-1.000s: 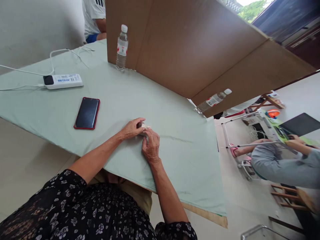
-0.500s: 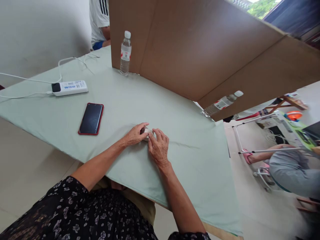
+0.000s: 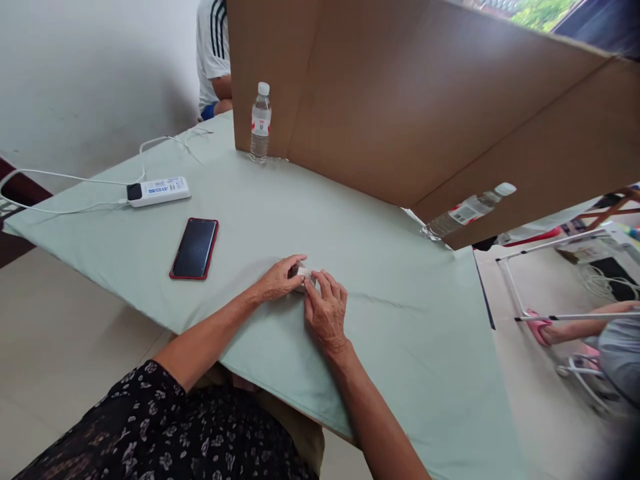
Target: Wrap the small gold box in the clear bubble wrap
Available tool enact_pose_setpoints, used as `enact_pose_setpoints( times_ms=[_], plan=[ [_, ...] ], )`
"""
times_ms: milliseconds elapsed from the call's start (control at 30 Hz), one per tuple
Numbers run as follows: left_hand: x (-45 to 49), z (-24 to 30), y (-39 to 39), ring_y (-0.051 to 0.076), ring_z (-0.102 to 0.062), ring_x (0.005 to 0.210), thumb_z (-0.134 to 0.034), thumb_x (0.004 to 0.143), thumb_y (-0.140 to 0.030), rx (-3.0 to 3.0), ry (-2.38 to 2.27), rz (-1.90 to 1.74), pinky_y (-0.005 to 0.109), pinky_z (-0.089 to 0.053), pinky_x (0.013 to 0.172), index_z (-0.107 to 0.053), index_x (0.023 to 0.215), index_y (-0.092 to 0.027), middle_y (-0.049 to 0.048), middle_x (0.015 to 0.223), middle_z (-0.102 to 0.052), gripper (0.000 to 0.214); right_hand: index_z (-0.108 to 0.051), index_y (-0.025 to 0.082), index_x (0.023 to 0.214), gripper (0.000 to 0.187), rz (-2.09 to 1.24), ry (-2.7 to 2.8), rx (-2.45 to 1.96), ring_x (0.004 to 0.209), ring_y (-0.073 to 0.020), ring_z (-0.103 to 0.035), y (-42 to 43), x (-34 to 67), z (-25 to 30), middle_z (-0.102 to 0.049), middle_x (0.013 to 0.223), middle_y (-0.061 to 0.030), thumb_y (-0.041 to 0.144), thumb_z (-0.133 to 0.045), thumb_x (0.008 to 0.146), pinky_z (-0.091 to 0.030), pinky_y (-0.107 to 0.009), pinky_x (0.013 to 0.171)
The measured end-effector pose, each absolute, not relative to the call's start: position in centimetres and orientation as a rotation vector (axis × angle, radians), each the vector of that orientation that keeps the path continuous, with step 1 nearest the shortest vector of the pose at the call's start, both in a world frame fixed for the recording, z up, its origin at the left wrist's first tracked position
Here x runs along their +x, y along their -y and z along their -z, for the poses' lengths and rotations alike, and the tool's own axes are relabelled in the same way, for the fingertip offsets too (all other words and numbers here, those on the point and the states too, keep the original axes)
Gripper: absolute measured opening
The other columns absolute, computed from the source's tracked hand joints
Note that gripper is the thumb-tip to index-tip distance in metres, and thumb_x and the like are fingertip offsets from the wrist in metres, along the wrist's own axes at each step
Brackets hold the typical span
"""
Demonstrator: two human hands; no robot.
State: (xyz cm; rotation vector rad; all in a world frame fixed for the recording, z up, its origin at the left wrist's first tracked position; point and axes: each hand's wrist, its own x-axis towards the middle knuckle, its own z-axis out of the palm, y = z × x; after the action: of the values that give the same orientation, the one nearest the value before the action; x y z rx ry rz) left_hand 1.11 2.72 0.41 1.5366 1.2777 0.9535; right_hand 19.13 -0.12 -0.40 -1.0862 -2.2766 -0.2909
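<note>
Both my hands meet at a small pale block-like thing (image 3: 303, 272) low over the green cloth, near the middle of the table. My left hand (image 3: 280, 278) grips its left end, thumb and fingers curved around it. From the right, my right hand (image 3: 327, 307) has its thumb and fingertips closed on the other end. Fingers cover much of the thing, so its exact kind does not show. To the left of my hands a dark-screened phone (image 3: 195, 248) in a red case lies flat on the cloth.
A white power bank-like device (image 3: 159, 191) with white cables sits at the left. One water bottle (image 3: 261, 123) stands by the cardboard partition (image 3: 360, 100); another bottle (image 3: 467, 212) appears tilted at its right corner. A person in a white shirt (image 3: 214, 40) is behind the partition.
The view has shifted, so the table and everything on it appear slightly lower and further right. My hands keep nearly the same hold on the small pale thing.
</note>
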Motion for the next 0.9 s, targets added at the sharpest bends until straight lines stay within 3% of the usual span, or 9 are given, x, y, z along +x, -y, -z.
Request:
enact_pose_setpoints(
  times_ms=[233, 433, 567, 700, 900],
  plan=[
    [0.7, 0.1, -2.8, 0.021, -0.063, 0.095, -0.06, 0.08, -0.03, 1.538, -1.246, -0.961, 0.035, -0.052, 0.089, -0.058, 0.139, -0.012, 0.0101, 0.117, -0.068, 0.061, -0.063, 0.024, 0.13, 0.037, 0.166, 2.205, -1.123, 0.13, -0.0271, -0.056, 1.5, 20.4, 0.6, -0.065, 0.133, -0.0127, 0.016, -0.053, 0.095, -0.042, -0.044, 0.103],
    [0.7, 0.6, -2.8, 0.024, -0.064, 0.109, -0.062, 0.08, -0.031, 1.444, -1.215, -1.001, 0.038, -0.051, 0.099, -0.057, 0.14, -0.012, 0.0141, 0.131, -0.066, 0.063, -0.071, 0.026, 0.114, 0.025, 0.037, 2.071, -1.198, 0.119, -0.0249, -0.061, 0.9, 20.6, 0.0, -0.068, 0.127, -0.0102, 0.02, -0.052, 0.098, -0.047, -0.043, 0.1],
    [0.3, 0.3, -2.9, 0.026, -0.063, 0.118, -0.063, 0.08, -0.032, 1.346, -1.187, -1.052, 0.038, -0.051, 0.101, -0.057, 0.14, -0.015, 0.0135, 0.133, -0.066, 0.063, -0.071, 0.024, 0.113, 0.024, -0.032, 2.041, -1.2, 0.115, -0.0249, -0.062, -0.2, 20.6, -0.6, -0.068, 0.125, -0.011, 0.024, -0.052, 0.099, -0.049, -0.042, 0.097],
    [-0.2, 0.0, -2.9, 0.028, -0.062, 0.119, -0.062, 0.071, -0.024, 1.378, -1.25, -1.053, 0.041, -0.051, 0.102, -0.055, 0.141, -0.014, 0.014, 0.132, -0.065, 0.071, -0.071, 0.024, 0.114, 0.023, -0.103, 2.097, -1.207, 0.112, -0.025, -0.063, -0.8, 20.9, -1.1, -0.069, 0.123, -0.011, 0.027, -0.055, 0.098, -0.049, -0.042, 0.094],
    [-0.4, 0.3, -2.7, 0.03, -0.058, 0.124, -0.062, 0.067, -0.026, 1.564, -1.26, -0.945, 0.045, -0.048, 0.107, -0.048, 0.148, -0.016, 0.0116, 0.132, -0.064, 0.082, -0.073, 0.025, 0.11, 0.019, -0.047, 2.29, -1.202, 0.108, -0.0243, -0.062, -1.8, 20.7, -2.0, -0.07, 0.123, -0.0094, 0.03, -0.058, 0.098, -0.045, -0.04, 0.089]
  ],
)
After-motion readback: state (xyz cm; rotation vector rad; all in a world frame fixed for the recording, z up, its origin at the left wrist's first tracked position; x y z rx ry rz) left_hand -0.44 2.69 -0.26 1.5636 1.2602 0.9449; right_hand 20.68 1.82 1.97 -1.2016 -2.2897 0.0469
